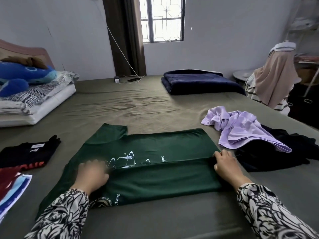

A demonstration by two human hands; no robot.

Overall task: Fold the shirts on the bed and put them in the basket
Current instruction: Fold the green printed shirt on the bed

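Item: green T-shirt (155, 147), mid-bed (120, 104), near edge folded over; I read "que", "Cheng", "SCHOOL". Left hand (92, 175) blurred, grip unclear to me; right hand (226, 163) pinches the fold.

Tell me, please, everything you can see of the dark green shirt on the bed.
The dark green shirt lies flat on the olive bed sheet, spread sideways in front of the person. It looks like smooth, thin knit fabric with white print and lettering. Its near long edge is folded over the middle, partly covering the print. One short sleeve sticks out at the far left. The left hand, blurred, rests on the fold; the right hand pinches the fold's right end. It touches no other garment.
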